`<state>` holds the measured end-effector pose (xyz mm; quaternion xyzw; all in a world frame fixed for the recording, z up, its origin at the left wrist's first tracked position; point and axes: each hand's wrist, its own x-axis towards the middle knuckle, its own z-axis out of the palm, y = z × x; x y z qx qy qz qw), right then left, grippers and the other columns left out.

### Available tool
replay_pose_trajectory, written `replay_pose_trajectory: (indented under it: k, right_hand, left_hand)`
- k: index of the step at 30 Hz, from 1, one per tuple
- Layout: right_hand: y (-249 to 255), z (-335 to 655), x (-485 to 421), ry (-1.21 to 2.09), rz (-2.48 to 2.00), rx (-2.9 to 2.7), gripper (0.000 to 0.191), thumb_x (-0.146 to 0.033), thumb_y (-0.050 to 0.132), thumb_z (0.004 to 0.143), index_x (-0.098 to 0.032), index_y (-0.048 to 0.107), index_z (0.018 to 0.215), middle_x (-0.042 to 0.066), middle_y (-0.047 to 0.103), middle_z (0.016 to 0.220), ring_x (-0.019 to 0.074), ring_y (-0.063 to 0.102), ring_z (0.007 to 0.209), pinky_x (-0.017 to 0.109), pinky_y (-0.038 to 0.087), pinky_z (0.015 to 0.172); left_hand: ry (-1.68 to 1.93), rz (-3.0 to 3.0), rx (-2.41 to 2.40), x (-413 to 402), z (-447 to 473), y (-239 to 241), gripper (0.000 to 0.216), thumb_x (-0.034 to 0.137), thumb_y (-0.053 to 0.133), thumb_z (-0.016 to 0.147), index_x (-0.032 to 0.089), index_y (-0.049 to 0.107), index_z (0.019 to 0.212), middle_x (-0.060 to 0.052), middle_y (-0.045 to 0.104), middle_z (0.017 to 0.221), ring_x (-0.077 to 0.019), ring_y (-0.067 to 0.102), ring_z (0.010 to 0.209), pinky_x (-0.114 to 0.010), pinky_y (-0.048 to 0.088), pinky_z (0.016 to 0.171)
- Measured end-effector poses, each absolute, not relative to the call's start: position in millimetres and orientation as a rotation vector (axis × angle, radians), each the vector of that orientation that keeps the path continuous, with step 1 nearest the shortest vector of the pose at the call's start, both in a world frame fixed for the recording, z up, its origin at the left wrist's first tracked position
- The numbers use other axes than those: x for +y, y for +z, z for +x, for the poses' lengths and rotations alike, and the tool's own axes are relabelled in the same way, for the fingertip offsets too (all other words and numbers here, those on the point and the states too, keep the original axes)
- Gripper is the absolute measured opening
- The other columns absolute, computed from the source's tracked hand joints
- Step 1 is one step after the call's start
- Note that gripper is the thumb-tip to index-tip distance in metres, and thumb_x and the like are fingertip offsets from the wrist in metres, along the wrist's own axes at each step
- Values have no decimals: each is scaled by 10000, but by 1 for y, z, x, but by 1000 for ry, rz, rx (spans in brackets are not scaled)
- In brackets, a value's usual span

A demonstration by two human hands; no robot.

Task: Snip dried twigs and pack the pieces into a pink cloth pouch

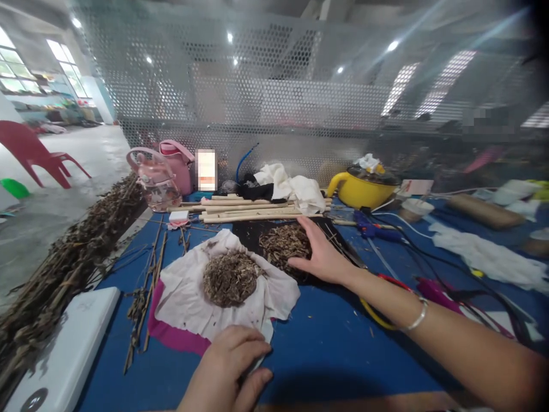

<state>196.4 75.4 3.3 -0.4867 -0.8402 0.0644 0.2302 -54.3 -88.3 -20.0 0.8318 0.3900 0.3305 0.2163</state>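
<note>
My left hand (234,363) rests near the table's front edge, fingers curled onto the near edge of a white cloth (189,300) that lies over a magenta bowl (171,335). A heap of chopped dry plant bits (231,277) sits in the cloth. My right hand (319,254) reaches forward, fingers stretched and together, palm against a second pile of dry bits (283,243) on a black sheet (253,234). A silver bangle is on my right wrist.
Pale wooden sticks (240,214) lie behind the piles. A pink bottle (156,180), a yellow pot (362,189), white rags (295,189), blue pliers (377,230) and cables stand around. A bundle of dry stalks (64,257) runs along the left edge, beside a white box (64,352).
</note>
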Motion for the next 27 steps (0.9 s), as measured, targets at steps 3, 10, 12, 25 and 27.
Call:
replay_pose_trajectory:
  k: [3,10,12,25,27]
  right_hand:
    - [-12,196,74,204,-1466,-2346,1117,-654,617,579,-171,53,1415,164,33,1475,335,47,1342,524,161,1057]
    - [-15,167,100,173,-1332,-2464,1091,-650,609,585,-183,76,1414,158,141,1459,311,151,1328,486,194,1051]
    - [-11,164,107,108,-1398,-2463,1097,-686,598,560,-207,100,1413,149,153,1459,344,164,1314,542,175,1030]
    - [-9,139,123,217,-1055,-2768,987,-650,645,543,-319,245,1382,89,101,1478,398,94,1310,619,140,973]
    - [-8,133,127,242,-899,-2827,815,-642,627,585,-309,415,1298,87,280,1419,374,182,1286,575,176,978]
  left_hand:
    - [900,2331,1060,-86,-55,-21,232,172,591,744,175,599,976,-87,636,922,-169,600,836,-272,512,717]
    - [947,2368,1008,-83,-55,-24,235,176,594,746,173,584,981,-84,646,893,-163,605,808,-256,510,688]
    - [976,2370,985,-82,-56,-25,245,167,591,745,177,579,990,-77,650,887,-157,605,806,-247,507,688]
    - [971,2372,950,-79,-55,-28,259,189,562,781,197,543,1040,-76,652,887,-154,604,793,-241,497,688]
    - [971,2384,928,-77,-56,-27,246,213,558,791,198,539,1036,-72,653,879,-149,606,786,-230,497,682]
